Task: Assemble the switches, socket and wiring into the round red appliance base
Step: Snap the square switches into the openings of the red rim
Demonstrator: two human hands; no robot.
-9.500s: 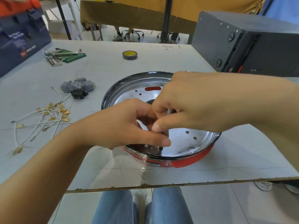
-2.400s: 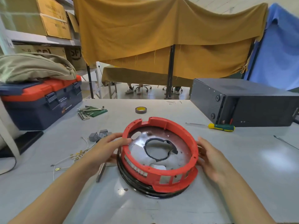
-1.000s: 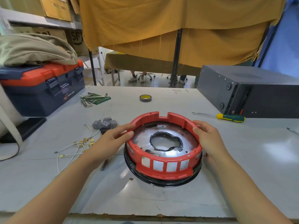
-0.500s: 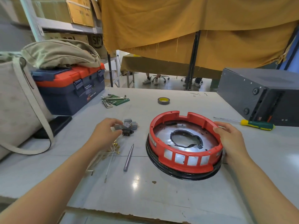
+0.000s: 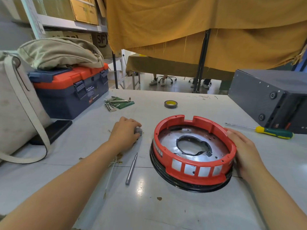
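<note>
The round red appliance base (image 5: pixel 193 170) lies upside down on the table, red ring up, over a black rim, with a metal plate and a black-edged hole inside. My right hand (image 5: pixel 244 151) holds its right wall, thumb on the rim. My left hand (image 5: pixel 123 134) lies left of the base, fingers curled over the grey switch and socket parts (image 5: pixel 138 130); most of them are hidden under the hand. White wires with gold terminals (image 5: pixel 116 161) lie under my left forearm.
A thin grey screwdriver (image 5: pixel 131 169) lies left of the base; a green-yellow screwdriver (image 5: pixel 272 132) at right by a dark metal box (image 5: pixel 269 98). Tape roll (image 5: pixel 170 104), hex keys (image 5: pixel 114 102), a blue-orange toolbox (image 5: pixel 71 90), a phone (image 5: pixel 53 131) and a bag (image 5: pixel 15 110) stand behind and left.
The base was turned over, red ring up, and set flat. My left hand left its rim and closed over the grey parts to the left. My right hand stays on the base.
</note>
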